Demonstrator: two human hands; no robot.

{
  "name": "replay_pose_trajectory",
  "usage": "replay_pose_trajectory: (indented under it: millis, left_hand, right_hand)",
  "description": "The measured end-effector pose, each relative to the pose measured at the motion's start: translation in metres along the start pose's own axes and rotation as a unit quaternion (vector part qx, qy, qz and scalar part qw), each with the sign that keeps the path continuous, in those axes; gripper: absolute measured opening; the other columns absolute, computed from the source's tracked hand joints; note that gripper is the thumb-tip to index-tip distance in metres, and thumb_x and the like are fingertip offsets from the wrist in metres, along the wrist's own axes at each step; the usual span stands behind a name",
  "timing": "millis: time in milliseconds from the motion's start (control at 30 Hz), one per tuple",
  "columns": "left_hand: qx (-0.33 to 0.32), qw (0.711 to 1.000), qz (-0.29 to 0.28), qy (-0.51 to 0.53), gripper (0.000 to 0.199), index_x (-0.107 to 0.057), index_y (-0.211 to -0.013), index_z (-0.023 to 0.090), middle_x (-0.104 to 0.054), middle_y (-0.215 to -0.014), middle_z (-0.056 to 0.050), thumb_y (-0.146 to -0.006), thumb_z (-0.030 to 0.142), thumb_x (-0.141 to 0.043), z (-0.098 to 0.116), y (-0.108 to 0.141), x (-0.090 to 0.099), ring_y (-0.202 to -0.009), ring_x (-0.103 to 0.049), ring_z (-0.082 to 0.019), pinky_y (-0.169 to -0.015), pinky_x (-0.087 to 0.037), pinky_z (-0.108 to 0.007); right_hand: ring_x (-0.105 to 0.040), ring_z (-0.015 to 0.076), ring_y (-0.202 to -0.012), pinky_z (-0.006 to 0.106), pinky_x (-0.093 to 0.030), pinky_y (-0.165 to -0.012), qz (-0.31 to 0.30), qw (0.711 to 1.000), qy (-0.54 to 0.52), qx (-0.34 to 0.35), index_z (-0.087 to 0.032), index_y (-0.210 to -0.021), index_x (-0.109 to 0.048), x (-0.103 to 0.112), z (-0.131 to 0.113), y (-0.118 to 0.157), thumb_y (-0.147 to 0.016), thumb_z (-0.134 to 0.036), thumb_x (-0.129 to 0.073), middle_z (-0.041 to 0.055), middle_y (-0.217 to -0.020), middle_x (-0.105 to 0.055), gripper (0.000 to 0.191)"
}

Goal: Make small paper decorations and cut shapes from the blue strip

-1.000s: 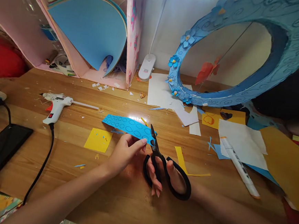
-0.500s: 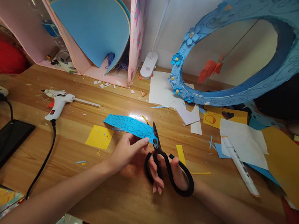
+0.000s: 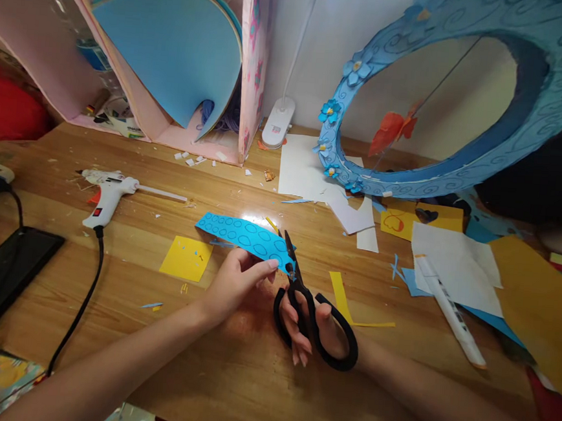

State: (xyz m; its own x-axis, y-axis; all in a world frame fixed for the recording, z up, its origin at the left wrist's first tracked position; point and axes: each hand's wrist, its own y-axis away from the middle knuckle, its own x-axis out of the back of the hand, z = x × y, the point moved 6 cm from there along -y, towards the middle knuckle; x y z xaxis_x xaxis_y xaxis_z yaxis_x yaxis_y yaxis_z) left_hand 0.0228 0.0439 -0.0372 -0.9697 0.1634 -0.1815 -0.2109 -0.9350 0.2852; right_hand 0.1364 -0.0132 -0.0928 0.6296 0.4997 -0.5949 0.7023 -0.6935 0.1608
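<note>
Between the thumb and fingers of my left hand (image 3: pixel 241 282) is a strip of blue paper (image 3: pixel 244 235) with drop shapes drawn on it in rows. My right hand (image 3: pixel 308 329) has its fingers and thumb through the handles of black scissors (image 3: pixel 301 290). The scissor blades are at the strip's right end, partly spread, one of them lying across the paper. Exactly where they cut is too small to tell. A yellow paper square (image 3: pixel 187 259) lies left of my left hand, and a thin yellow paper strip (image 3: pixel 340 293) is just beyond my right hand.
A white glue gun (image 3: pixel 109 197) with its cord lies at left beside a black phone (image 3: pixel 10 280). A pink shelf (image 3: pixel 250 72) and a blue decorated ring (image 3: pixel 336 130) stand at the back. At right are paper sheets (image 3: pixel 461 270) and a white marker (image 3: pixel 450 315).
The scissors' handles have drawn closer together and the blades have narrowed over the strip's right end. My left hand keeps nearly the same place.
</note>
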Motion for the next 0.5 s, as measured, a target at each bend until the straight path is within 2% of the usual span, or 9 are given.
replay_pose_trajectory:
  millis: [167,500]
  left_hand:
    - [-0.007,0.998,0.018,0.056,0.015,-0.058,-0.071,0.015,-0.055,-0.059,0.003,-0.072,0.029,-0.064,-0.0051,-0.0012,0.0074,-0.055,-0.043,-0.008,-0.053,-0.033,-0.020]
    - [-0.033,0.999,0.030,0.004,0.016,-0.055,-0.065,0.015,-0.051,-0.059,0.004,-0.075,0.027,-0.057,-0.0023,0.0005,0.0103,-0.057,-0.042,-0.008,-0.056,-0.033,-0.022]
  right_hand:
    - [-0.044,0.0061,-0.030,0.019,-0.047,-0.035,-0.007,1.000,0.014,-0.006,-0.019,-0.075,-0.041,0.0011,0.0009,0.0014,-0.065,-0.083,-0.043,-0.0093,-0.043,-0.045,0.065]
    - [-0.044,0.0073,-0.034,0.020,-0.050,-0.041,-0.041,0.998,0.051,0.016,-0.017,-0.082,-0.047,-0.0033,-0.0088,0.0024,-0.072,-0.083,-0.030,-0.0065,-0.047,-0.045,0.068]
